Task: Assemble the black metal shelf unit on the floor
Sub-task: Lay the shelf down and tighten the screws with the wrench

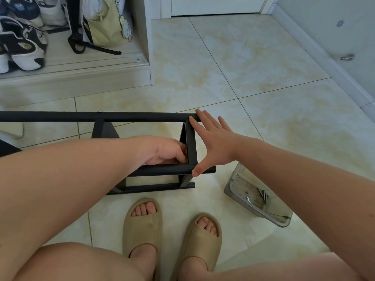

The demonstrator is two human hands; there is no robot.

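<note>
Black metal shelf frame lies on its side on the tiled floor, centre-left, just beyond the person's feet. Far tube runs from the left edge to mid-scene. Near tube lies parallel to it, with a third, lower one below. A short cross bar joins the far and near tubes at their right ends.

Left hand: reaches in between the tubes, fingers curled against the inner side of the cross bar. Cannot tell whether they clasp the bar or something small.

Right hand: flat and spread. Fingertips rest on the right end of the far tube, thumb tip on the near tube, palm spanning the cross bar.

Near right, just beside the frame: clear plastic tub, tilted, with a few screws inside.

Nearest: two tan slides on the person's feet.

Far left: white cabinet, open, holding sneakers and a pale green bag.

Far right: a metal doorstop against the wall.
</note>
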